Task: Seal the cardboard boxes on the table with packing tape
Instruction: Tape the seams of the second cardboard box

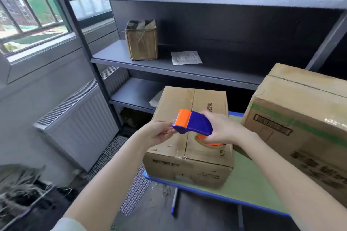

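Note:
A closed cardboard box (189, 148) lies on the green table (249, 180), its top flaps meeting in a centre seam. A larger cardboard box (300, 118) stands to its right. Above the smaller box my right hand (223, 129) grips a blue and orange tape dispenser (193, 123) by its body, with the tape roll partly hidden under the palm. My left hand (159, 132) pinches at the dispenser's orange front end, where the tape comes out. The tape end itself is too small to make out.
Grey metal shelves (187, 69) stand behind the table, with a small taped box (141, 40) and a white paper (185, 57) on the middle shelf. A radiator (80, 124) sits at the left under the window. The table's blue edge (187, 186) runs below the box.

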{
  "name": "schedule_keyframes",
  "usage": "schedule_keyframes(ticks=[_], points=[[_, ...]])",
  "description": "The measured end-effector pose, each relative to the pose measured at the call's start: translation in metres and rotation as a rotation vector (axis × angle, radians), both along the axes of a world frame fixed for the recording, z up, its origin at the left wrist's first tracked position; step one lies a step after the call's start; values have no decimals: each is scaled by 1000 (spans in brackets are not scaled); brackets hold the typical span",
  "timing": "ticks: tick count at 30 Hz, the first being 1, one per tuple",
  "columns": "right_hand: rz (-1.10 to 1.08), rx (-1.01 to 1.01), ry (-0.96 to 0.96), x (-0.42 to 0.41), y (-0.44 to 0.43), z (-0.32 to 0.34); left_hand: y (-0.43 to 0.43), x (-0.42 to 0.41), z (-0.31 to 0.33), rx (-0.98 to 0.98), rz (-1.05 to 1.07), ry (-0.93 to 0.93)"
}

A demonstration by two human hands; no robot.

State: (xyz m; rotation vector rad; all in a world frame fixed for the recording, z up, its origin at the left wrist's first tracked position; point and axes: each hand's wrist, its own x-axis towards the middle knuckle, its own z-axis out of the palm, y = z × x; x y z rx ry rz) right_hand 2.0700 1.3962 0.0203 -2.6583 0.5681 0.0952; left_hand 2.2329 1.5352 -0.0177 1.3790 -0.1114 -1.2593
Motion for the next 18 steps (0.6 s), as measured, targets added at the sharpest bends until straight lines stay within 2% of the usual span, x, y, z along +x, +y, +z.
schedule_keyframes(ticks=[5, 8, 14, 18], points=[[29, -286, 76, 30, 29, -23, 26, 10, -14, 206, 24, -98], [-31, -430, 61, 41, 42, -34, 33, 8, -19, 228, 51, -199], [-92, -400, 9, 47, 43, -41, 36, 12, -24, 142, 175, -101], [-85, -351, 42, 45, 39, -39, 38, 13, -22, 129, 148, -301]])
